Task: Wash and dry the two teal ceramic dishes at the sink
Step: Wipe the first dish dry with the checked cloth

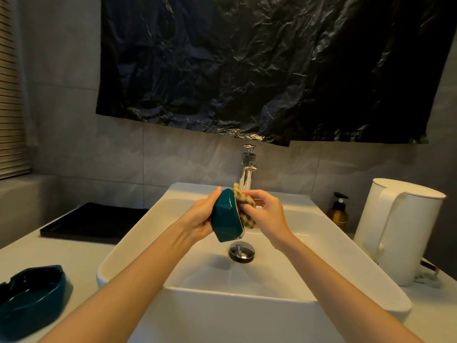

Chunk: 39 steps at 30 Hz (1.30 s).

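Observation:
A teal ceramic dish (226, 217) is held on edge over the white sink (333, 246), its underside facing left. My left hand (201, 216) grips it from the left. My right hand (268, 214) presses a checked cloth (244, 209) against the dish's inner side. The second teal dish (29, 297) sits upright on the counter at the lower left, apart from both hands.
A chrome tap (247, 173) stands behind the basin and a metal drain plug (241, 251) lies below the dish. A black tray (94, 222) rests on the left counter. An amber pump bottle (338, 212) and a white kettle (395, 229) stand on the right.

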{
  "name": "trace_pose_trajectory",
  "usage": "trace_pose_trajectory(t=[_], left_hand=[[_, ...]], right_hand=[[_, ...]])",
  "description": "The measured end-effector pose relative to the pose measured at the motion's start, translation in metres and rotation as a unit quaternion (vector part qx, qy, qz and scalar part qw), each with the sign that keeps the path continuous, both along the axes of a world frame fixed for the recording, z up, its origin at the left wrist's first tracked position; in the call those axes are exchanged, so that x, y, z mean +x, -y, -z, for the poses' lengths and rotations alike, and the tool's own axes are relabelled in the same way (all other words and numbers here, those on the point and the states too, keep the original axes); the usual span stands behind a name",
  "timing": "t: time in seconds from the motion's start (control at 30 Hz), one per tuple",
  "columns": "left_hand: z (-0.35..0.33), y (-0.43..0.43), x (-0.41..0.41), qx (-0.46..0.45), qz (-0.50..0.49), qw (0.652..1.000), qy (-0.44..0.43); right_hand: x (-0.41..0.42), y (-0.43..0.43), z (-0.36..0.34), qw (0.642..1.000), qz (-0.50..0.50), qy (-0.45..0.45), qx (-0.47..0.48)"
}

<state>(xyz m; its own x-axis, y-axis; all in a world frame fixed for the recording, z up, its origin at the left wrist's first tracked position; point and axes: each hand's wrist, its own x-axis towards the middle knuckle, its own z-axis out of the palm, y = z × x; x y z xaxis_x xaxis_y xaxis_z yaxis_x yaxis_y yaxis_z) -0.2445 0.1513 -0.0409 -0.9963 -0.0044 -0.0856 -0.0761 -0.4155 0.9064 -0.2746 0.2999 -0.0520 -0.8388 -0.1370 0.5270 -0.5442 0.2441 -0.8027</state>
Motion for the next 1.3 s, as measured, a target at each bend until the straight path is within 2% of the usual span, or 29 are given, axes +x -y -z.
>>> trace_pose_trajectory(t=[0.1, 0.17, 0.2, 0.3, 0.37, 0.53, 0.7, 0.77, 0.87, 0.93, 1.03, 1.17, 1.3], left_hand=[[-0.002, 0.001, 0.000, 0.014, -0.014, 1.000, -0.001], [-0.002, 0.003, 0.000, 0.008, -0.024, 1.000, 0.007], [-0.003, 0.004, 0.001, 0.006, -0.026, 1.000, 0.010], [-0.004, 0.004, 0.003, 0.026, -0.020, 0.999, 0.013], [-0.004, 0.003, 0.006, 0.035, -0.006, 0.999, 0.014], [-0.004, -0.003, 0.006, 0.010, -0.003, 1.000, 0.018], [-0.003, 0.002, 0.004, 0.039, -0.050, 0.997, 0.037], [-0.004, 0.004, 0.005, 0.071, -0.055, 0.995, 0.045], [-0.006, 0.004, 0.006, 0.108, -0.057, 0.991, 0.050], [-0.007, 0.004, 0.006, 0.125, -0.064, 0.989, 0.050], [-0.006, 0.007, 0.004, 0.140, -0.078, 0.986, 0.046], [-0.003, 0.012, -0.001, 0.148, -0.094, 0.983, 0.050], [0.001, 0.015, -0.004, 0.129, -0.094, 0.986, 0.055]], right_hand=[[0.001, -0.003, 0.003, 0.999, 0.026, 0.007, 0.032], [0.005, -0.005, 0.001, 0.998, 0.008, 0.030, 0.056], [0.006, -0.007, -0.001, 0.998, -0.018, 0.050, 0.046], [0.012, -0.007, -0.011, 0.986, -0.111, 0.104, -0.066], [0.012, -0.003, -0.013, 0.987, -0.096, 0.089, -0.096], [0.006, 0.003, -0.005, 0.994, 0.002, 0.087, -0.064], [0.014, 0.001, -0.006, 0.992, -0.037, 0.118, 0.008], [0.018, 0.000, -0.009, 0.995, -0.063, 0.071, -0.017], [0.022, 0.001, -0.008, 0.995, -0.021, -0.094, 0.008], [0.021, 0.000, -0.005, 0.977, -0.002, -0.207, 0.048], [0.018, 0.000, 0.000, 0.930, 0.011, -0.336, 0.149], [0.022, 0.004, 0.002, 0.871, 0.000, -0.411, 0.270], [0.028, 0.011, 0.006, 0.823, -0.033, -0.434, 0.366]])
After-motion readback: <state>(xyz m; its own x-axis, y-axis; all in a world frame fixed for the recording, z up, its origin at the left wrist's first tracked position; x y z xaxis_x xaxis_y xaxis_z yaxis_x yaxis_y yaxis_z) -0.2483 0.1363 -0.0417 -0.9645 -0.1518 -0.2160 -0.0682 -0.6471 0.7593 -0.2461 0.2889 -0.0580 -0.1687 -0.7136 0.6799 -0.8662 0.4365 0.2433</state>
